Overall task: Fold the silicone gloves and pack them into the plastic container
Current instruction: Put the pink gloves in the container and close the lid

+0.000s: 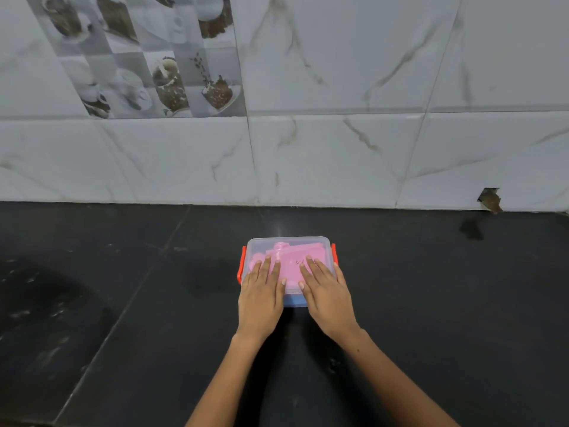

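Observation:
A small clear plastic container (317, 241) with orange side latches (241, 264) stands on the black counter, its translucent lid on top. Folded pink silicone gloves (303, 255) show through the lid. My left hand (261, 295) lies flat on the lid's left half, fingers straight and pointing away from me. My right hand (326, 291) lies flat on the lid's right half in the same way. Both hands press on the lid and cover the container's near part.
The black stone counter (123, 303) stretches left and right of the container. A white marble-tile wall (338, 149) rises right behind it, with a chipped hole (489, 200) at its base on the right.

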Action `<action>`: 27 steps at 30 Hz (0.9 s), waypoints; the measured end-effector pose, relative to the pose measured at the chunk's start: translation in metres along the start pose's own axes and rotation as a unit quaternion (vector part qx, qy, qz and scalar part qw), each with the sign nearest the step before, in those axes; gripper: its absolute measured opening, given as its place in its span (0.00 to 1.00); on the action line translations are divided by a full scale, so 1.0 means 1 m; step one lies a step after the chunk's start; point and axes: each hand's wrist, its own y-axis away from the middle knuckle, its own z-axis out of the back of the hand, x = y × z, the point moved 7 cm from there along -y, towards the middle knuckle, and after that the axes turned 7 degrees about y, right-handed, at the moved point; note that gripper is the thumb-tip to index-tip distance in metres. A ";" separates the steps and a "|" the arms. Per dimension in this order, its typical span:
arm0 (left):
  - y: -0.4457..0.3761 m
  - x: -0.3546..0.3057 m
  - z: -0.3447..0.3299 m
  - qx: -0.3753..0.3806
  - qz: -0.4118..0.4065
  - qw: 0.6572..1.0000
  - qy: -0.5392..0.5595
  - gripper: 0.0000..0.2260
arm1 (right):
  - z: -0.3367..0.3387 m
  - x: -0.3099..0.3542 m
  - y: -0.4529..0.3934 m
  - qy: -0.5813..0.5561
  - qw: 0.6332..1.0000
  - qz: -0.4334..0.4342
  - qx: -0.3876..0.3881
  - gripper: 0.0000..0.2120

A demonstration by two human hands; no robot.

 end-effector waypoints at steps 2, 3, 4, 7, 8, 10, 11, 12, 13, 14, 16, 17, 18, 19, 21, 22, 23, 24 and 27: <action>-0.003 0.009 0.003 0.002 -0.004 1.000 0.002 0.23 | -0.003 0.008 -0.005 0.006 1.000 -0.001 -0.010 0.19; -0.004 0.012 0.004 0.003 -0.006 1.000 0.004 0.23 | -0.004 0.009 -0.006 0.013 1.000 -0.001 -0.019 0.18; -0.005 0.013 0.005 0.003 -0.008 1.000 0.006 0.23 | -0.004 0.010 -0.006 0.020 0.999 -0.001 -0.029 0.18; -0.007 0.014 0.004 0.002 -0.009 1.000 0.012 0.23 | -0.004 0.011 -0.006 0.036 0.998 -0.001 -0.047 0.17; -0.007 0.014 0.004 0.001 -0.008 1.000 0.012 0.22 | -0.004 0.010 -0.006 0.039 0.998 -0.002 -0.048 0.17; -0.007 0.014 0.004 -0.003 -0.008 1.000 0.013 0.22 | -0.004 0.011 -0.007 0.039 0.998 -0.001 -0.043 0.17; -0.007 0.013 0.004 -0.006 -0.009 1.000 0.015 0.22 | -0.004 0.011 -0.007 0.037 0.999 0.000 -0.040 0.18; -0.007 0.012 0.005 -0.010 -0.010 1.000 0.019 0.22 | -0.004 0.011 -0.007 0.034 0.999 -0.001 -0.037 0.18; -0.007 0.012 0.005 -0.012 -0.012 1.000 0.023 0.22 | -0.004 0.011 -0.007 0.032 0.999 -0.001 -0.034 0.18; -0.007 0.011 0.005 -0.012 -0.013 1.000 0.023 0.22 | -0.004 0.010 -0.007 0.028 0.999 -0.003 -0.030 0.18; -0.007 0.011 0.005 -0.011 -0.014 1.000 0.020 0.22 | -0.005 0.010 -0.008 0.022 1.000 -0.006 -0.021 0.18; -0.007 0.012 0.004 -0.011 -0.014 1.000 0.018 0.22 | -0.006 0.010 -0.008 0.022 1.000 -0.007 -0.019 0.19; -0.007 0.012 0.004 -0.011 -0.013 1.000 0.018 0.22 | -0.006 0.011 -0.008 0.020 1.000 -0.007 -0.017 0.19; -0.008 0.013 0.004 -0.011 -0.011 1.000 0.019 0.22 | -0.006 0.011 -0.008 0.022 1.000 -0.006 -0.020 0.18; -0.007 0.013 0.004 -0.011 -0.009 1.000 0.021 0.22 | -0.005 0.011 -0.008 0.024 0.999 -0.004 -0.025 0.18; -0.006 0.013 0.004 -0.011 -0.007 1.000 0.024 0.22 | -0.005 0.011 -0.008 0.022 0.999 -0.005 -0.023 0.18; -0.007 0.013 0.004 -0.012 -0.006 1.000 0.024 0.22 | -0.005 0.011 -0.007 0.024 0.999 -0.005 -0.023 0.19; -0.007 0.013 0.004 -0.008 -0.005 1.000 0.024 0.22 | -0.005 0.011 -0.008 0.023 1.000 -0.003 -0.019 0.19; -0.008 0.014 0.004 0.001 -0.003 1.000 0.026 0.23 | -0.007 0.011 -0.009 0.018 1.000 -0.004 0.003 0.20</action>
